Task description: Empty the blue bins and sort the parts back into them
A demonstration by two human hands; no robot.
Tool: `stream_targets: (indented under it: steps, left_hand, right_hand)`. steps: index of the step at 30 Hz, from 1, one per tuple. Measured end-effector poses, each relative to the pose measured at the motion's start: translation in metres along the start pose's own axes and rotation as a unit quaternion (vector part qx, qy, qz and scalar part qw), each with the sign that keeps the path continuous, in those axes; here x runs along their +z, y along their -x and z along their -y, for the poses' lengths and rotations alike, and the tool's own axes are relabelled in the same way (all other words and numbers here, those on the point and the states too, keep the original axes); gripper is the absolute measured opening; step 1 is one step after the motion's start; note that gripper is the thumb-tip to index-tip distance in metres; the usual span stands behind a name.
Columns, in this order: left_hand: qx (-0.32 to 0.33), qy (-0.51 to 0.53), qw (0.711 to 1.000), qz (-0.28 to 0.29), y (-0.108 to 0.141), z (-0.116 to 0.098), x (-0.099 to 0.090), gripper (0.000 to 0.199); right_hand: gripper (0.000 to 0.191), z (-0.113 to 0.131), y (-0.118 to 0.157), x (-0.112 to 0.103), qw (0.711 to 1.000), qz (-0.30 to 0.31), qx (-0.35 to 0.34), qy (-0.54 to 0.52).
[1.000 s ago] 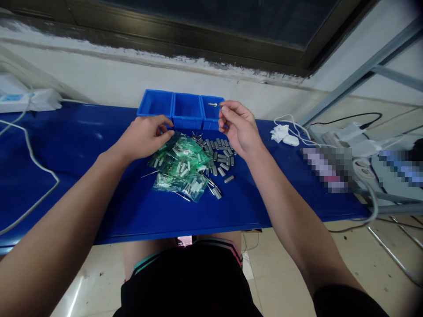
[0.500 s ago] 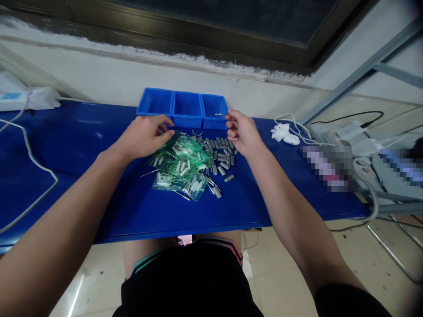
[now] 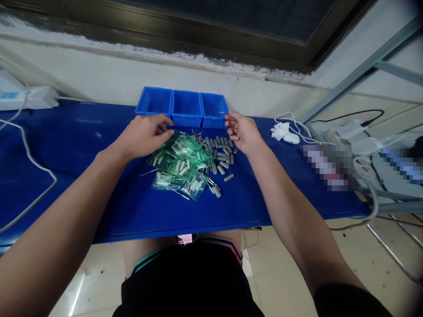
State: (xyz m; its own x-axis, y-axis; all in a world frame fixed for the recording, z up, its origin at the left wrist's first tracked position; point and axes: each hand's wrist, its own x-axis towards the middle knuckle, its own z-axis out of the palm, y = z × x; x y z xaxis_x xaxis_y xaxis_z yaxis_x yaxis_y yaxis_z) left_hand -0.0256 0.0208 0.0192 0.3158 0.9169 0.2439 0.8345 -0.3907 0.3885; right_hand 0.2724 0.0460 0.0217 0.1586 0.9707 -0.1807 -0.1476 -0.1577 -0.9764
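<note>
Left hand (image 3: 147, 134) slack and empty, right hand (image 3: 243, 130) of uncertain grip: small part (image 3: 221, 112) may glance off rim of right bin (image 3: 213, 122).

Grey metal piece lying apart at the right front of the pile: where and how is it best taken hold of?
Probably pinch the grey metal piece at mid-length, across its two long sides, with the right hand coming from above. It is longer than wide and lies flat, apart from its neighbours.
</note>
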Motion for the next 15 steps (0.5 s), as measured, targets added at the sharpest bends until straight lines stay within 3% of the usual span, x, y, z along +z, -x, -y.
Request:
stream_targets:
  steps: [15]
  left_hand:
    - [0.01,0.003,1.0,-0.01,-0.0002,0.0006,0.0,0.045]
  right_hand:
    - [0.026,-0.0057,-0.0053,-0.0012,0.999,0.027,-0.008,0.021]
